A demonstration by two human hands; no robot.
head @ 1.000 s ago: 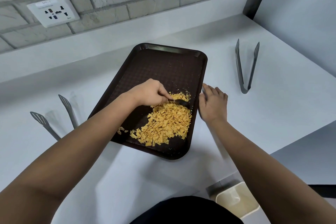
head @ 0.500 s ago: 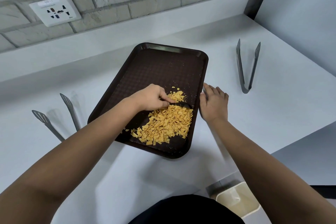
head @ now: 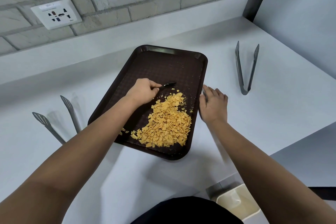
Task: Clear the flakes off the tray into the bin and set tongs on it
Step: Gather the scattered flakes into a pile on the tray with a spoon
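A dark brown tray lies on the white counter. A pile of yellow flakes covers its near right part. My left hand is over the tray's middle, shut on a small black spoon whose tip points right, just beyond the pile's far end. My right hand rests flat against the tray's right rim, fingers together, holding nothing. One pair of grey tongs lies on the counter to the right. Another pair of grey tongs lies to the left, partly hidden by my left forearm.
A cream bin stands on the floor below the counter's front edge, at bottom right. A wall socket sits on the brick wall behind. The counter ends at an angled edge on the right.
My left hand has lifted the spoon away from the pile and moved it farther up the tray. The flakes lie gathered nearer the front. My right hand stays at the rim.
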